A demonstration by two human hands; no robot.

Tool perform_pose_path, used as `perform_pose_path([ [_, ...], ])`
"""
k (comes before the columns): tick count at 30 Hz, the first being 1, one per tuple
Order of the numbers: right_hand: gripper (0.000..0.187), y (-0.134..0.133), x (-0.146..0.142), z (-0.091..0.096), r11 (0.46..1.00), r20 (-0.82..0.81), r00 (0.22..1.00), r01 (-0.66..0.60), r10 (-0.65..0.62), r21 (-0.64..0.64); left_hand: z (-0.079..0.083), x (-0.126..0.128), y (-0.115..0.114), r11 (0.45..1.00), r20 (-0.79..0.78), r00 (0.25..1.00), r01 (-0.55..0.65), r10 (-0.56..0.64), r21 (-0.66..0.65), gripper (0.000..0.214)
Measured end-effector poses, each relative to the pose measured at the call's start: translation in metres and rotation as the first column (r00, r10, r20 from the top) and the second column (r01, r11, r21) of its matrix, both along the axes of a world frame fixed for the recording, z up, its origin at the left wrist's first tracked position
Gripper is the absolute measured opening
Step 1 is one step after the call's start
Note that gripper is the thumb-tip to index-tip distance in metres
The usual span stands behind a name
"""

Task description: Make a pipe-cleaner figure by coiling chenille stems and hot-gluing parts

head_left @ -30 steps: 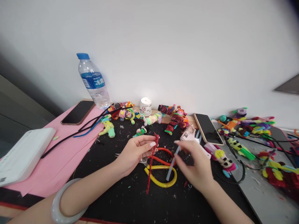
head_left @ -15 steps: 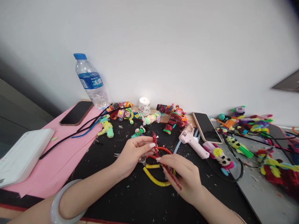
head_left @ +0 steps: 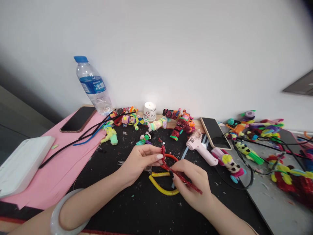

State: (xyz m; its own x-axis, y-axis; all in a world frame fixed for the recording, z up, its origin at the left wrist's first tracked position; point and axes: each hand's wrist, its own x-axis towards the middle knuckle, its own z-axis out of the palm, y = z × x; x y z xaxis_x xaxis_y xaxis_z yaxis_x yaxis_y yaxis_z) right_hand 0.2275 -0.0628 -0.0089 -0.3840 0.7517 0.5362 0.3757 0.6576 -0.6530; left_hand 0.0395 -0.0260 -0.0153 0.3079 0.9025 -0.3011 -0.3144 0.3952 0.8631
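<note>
A glittery red pipe cleaner (head_left: 163, 150) runs between my two hands over the black mat. My left hand (head_left: 140, 163) pinches its upper part between thumb and fingertips. Lower down, my right hand (head_left: 192, 182) is closed on the same pipe cleaner, whose tail crosses the palm and sticks out to the right. Beneath both hands lie scissors with red and yellow handles (head_left: 162, 190); their blade tip shows left of my left wrist, and the middle is hidden by my fingers.
A pink glue gun (head_left: 202, 150) lies right of my hands, near a phone (head_left: 216, 133). Colourful pipe-cleaner figures (head_left: 182, 125) line the back. A water bottle (head_left: 94, 86), a dark phone (head_left: 78, 119) and a white box (head_left: 25, 164) are on the left.
My right hand has turned slightly, and the pipe cleaner's tail now points further right. A small red piece now shows on the mat above my left fingertips. The view has shifted slightly.
</note>
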Motion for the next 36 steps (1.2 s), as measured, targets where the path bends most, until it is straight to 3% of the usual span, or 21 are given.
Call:
perform_pose_path([
  [14, 0.014, 0.0021, 0.0048, -0.0010, 0.994, -0.086, 0.994, 0.058, -0.066, -0.089, 0.0037, -0.0035, 0.0008, 0.981, -0.046, 0.982, 0.188, -0.185, 0.056, 0.016],
  [36, 0.016, 0.0046, 0.0043, -0.0006, 0.999, -0.019, 1.000, 0.021, -0.022, -0.026, 0.0063, -0.0065, -0.0052, 0.878, -0.090, 0.876, 0.478, -0.473, 0.037, 0.015],
])
